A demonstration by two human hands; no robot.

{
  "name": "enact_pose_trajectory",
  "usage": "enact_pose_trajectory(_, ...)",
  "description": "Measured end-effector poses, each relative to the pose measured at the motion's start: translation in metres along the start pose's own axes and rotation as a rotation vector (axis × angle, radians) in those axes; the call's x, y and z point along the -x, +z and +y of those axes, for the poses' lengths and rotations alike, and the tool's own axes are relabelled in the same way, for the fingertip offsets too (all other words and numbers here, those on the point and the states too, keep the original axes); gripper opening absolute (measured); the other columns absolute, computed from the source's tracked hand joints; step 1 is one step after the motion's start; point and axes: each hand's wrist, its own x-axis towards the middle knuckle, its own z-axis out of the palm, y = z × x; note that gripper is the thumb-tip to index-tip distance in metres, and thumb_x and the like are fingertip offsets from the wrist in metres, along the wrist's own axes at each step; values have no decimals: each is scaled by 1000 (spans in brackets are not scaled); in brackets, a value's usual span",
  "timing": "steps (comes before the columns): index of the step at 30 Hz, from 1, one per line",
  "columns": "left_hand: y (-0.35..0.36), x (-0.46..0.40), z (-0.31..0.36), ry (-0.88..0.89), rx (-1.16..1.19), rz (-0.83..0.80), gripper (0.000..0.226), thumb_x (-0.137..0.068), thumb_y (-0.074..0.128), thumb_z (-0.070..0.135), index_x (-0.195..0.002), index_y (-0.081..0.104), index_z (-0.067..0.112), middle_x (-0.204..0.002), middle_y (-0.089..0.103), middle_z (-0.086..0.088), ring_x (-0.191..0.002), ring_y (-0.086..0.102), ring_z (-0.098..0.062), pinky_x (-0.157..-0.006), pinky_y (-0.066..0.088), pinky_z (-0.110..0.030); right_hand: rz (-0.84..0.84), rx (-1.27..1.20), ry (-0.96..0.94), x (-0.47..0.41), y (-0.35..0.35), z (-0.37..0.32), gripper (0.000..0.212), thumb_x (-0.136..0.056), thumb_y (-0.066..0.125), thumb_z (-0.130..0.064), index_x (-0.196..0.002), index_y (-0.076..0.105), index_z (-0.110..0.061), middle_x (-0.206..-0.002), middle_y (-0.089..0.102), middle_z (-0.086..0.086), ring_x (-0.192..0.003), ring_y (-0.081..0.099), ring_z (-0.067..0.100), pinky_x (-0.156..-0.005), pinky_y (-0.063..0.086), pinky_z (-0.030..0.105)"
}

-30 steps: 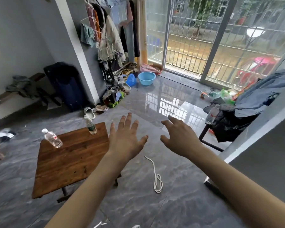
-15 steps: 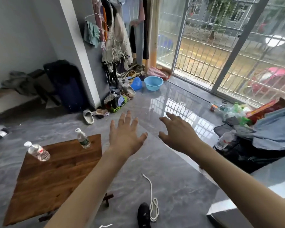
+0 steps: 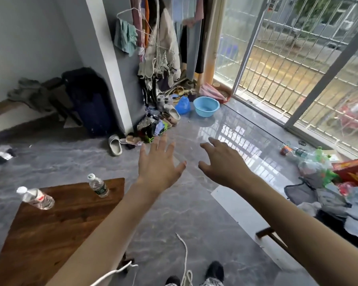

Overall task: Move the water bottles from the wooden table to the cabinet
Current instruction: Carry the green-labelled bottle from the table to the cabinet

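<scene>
1. Grey marble-patterned floor (image 3: pixel 194 213) fills most of my view, glossy where it mirrors the barred sliding door (image 3: pixel 287 58) at upper right.
2. Brown wooden tabletop (image 3: pixel 50 230) takes up the lower left of the frame; both task bottles are on it, near its far edge.
3. Clothes on a rack (image 3: pixel 159 38) hang at top centre, with a heap of shoes and slippers on the floor below them.
4. A dark suitcase (image 3: pixel 89 100) stands left of centre against the white pillar.
5. My left hand (image 3: pixel 158 164) is stretched out at mid-frame over the floor, just right of the tabletop's far corner, fingers spread straight, nothing in it.
6. My right hand (image 3: pixel 223 162) is just beside it to the right, fingers loosely bent and apart, also holding nothing.
7. A light blue basin (image 3: pixel 206 106) sits on the floor above centre, near the door.
8. The red-labelled bottle (image 3: pixel 36 198) appears at the tabletop's left corner, leaning in this wide-angle view.
9. The green-labelled bottle (image 3: pixel 98 185) stands upright at the far edge, well apart from the other and nearer my left hand, not touched.
10. A white cord (image 3: pixel 184 259) trails across the floor at bottom centre.
</scene>
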Motion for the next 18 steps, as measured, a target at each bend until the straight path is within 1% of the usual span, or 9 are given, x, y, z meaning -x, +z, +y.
enact_pose_trajectory(4,5,-31,-3,-78,10,-11,74,-101,34,62,-162,14,26,-172,-5,-3,-159,-5,-22,-127,-1,-51,-22,10,-74,-47,1,10,57,-91,54,-42,-143,45,-21,-150,43,7,-134,44,29,-107,39,42)
enact_pose_trajectory(7,4,-62,-2,-144,34,-24,73,-101,35,62,-162,15,27,-172,-7,-1,-158,-7,-21,-126,-1,-51,-39,6,-127,-89,-2,22,57,-90,54,-41,-143,45,-21,-150,43,7,-134,44,29,-107,39,43)
enact_pose_trajectory(9,4,-91,3,-211,39,-6,73,-100,35,62,-162,17,27,-172,-7,-1,-159,-6,-21,-126,0,-51,-55,16,-177,-125,-4,36,55,-90,55,-41,-140,47,-20,-148,44,8,-133,45,29,-106,39,43)
enact_pose_trajectory(10,2,-96,2,-217,34,1,73,-100,35,62,-162,17,27,-172,-6,-2,-159,-5,-21,-126,1,-50,-63,12,-190,-131,-5,35,54,-90,55,-41,-139,48,-19,-147,45,9,-133,45,29,-106,39,43)
enact_pose_trajectory(13,-2,-123,10,-297,43,10,74,-100,33,63,-162,17,26,-172,-5,-2,-159,-6,-20,-126,1,-50,-74,12,-286,-174,-12,46,52,-89,56,-40,-135,52,-16,-144,48,10,-130,46,28,-105,42,42)
enact_pose_trajectory(16,-7,-146,15,-381,49,8,74,-101,30,64,-163,13,26,-172,-7,-1,-159,-6,-20,-126,1,-50,-86,6,-383,-216,-20,51,48,-87,55,-40,-128,55,-15,-137,51,9,-125,50,28,-99,47,44)
enact_pose_trajectory(18,-8,-153,13,-454,52,11,75,-101,29,64,-163,11,25,-172,-9,-3,-158,-7,-21,-126,2,-51,-96,23,-462,-240,-22,48,48,-88,54,-41,-128,55,-15,-135,52,9,-123,50,29,-98,47,45)
